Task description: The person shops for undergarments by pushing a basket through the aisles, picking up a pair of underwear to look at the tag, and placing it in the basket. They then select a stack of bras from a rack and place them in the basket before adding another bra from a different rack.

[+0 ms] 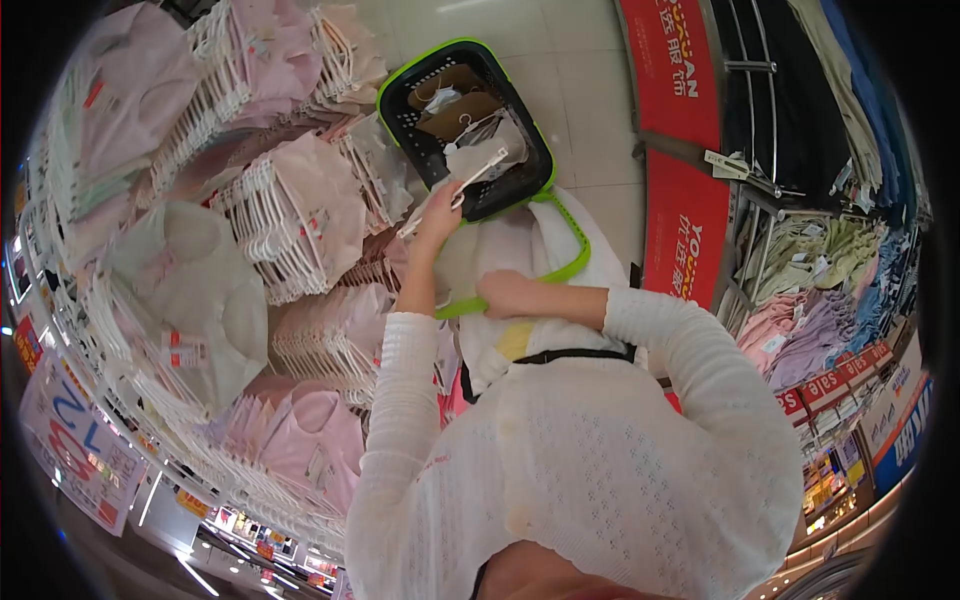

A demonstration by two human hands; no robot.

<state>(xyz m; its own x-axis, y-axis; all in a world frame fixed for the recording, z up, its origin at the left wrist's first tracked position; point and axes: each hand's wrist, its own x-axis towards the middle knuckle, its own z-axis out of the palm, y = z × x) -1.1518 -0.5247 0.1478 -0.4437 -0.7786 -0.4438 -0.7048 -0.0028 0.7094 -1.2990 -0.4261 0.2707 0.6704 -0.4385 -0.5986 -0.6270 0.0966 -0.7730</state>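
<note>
My left hand is closed on a white clothes hanger, which slants across the near left side of the basket. Below it, pale cloth overlaps my lap in this view. My right hand makes a fist around the bright green handle of a shopping basket. The black basket has a green rim and stands out in front of me. Inside lie brown items and a whitish garment with a hanger hook showing.
Racks of pink garments on white hangers crowd my left, with a white undershirt facing out. Red signs line the right-hand rack. Beyond them are folded coloured clothes and dark trousers. Tiled floor surrounds the basket.
</note>
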